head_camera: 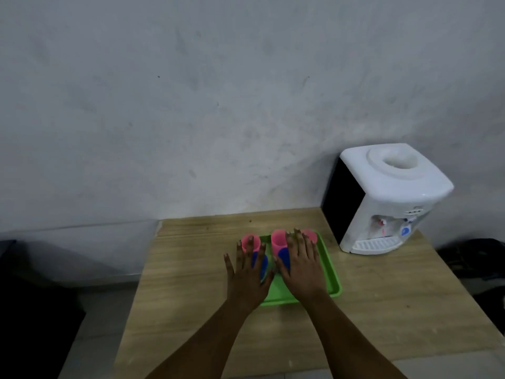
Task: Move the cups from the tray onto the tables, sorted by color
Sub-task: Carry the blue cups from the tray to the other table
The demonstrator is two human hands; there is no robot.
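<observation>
**Two open hands held over a tray of cups**

Five cups are seen on a green tray (332, 280) set on a wooden table (191, 269). Three pink cups are ranged along the tray's far side: a left pink cup (250, 241), a middle pink cup (278, 240) and a right pink cup (310, 234). Two blue cups, a left blue cup (261, 262) and a right blue cup (283, 255), are partly hidden behind the hands. The left hand (247, 277) and the right hand (302, 265) are stretched out flat, palms down, with fingers spread, and nothing is gripped by either. Whether the cups are touched cannot be told. A white water dispenser (382, 198) is placed at the table's far right corner, against a grey wall (191, 105).
</observation>
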